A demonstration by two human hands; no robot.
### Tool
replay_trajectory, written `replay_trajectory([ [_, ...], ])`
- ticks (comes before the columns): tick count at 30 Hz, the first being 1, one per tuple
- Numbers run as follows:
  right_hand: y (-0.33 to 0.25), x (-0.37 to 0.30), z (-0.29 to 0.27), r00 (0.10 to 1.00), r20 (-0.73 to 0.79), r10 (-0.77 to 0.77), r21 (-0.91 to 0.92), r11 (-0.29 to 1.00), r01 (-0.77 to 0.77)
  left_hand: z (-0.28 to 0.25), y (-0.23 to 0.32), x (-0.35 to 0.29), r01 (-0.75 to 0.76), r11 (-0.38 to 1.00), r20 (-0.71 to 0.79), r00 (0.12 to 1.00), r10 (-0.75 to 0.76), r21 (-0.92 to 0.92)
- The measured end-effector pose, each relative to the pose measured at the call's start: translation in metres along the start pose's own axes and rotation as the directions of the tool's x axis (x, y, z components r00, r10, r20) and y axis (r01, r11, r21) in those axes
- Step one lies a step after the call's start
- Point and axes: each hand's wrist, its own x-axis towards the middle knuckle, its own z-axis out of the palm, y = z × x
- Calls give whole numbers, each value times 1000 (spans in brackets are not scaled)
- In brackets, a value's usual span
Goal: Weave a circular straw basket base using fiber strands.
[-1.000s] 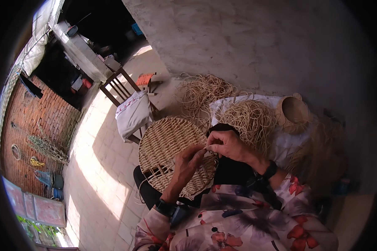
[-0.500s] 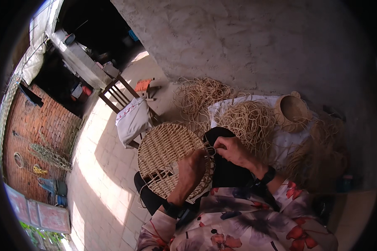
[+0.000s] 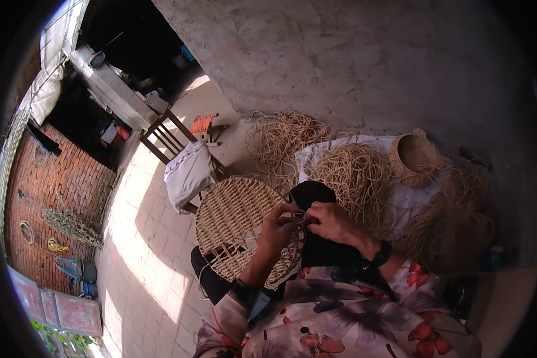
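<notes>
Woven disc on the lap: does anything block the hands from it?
Nothing visible does. The left hand is over the right part of the woven disc, the right hand by its right edge. The chair and rope pile lie beyond, not between.

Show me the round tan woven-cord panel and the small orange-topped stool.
Round tan woven-cord panel [image 3: 232, 207]: head view, on its densely woven upper part.
Small orange-topped stool [image 3: 202, 124]: head view, on its orange seat.
</notes>
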Motion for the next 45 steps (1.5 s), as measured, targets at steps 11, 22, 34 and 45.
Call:
replay_trajectory([
  [11,1,3,14,970,-236,61,207,978,-11,5,-2,-6,43,977,10,999,-42,-211],
  [22,-27,14,-10,942,-38,-334,-318,897,306,3,-12,-1,99,934,63,995,-82,-342],
  [34,-51,42,-21,965,237,-111,-429,879,207,3,-32,-1,-95,942,43,992,115,-322],
  [45,-52,62,-23,922,330,200,-298,949,-100,-68,-43,-86,-407,651,-81,807,584,640],
])
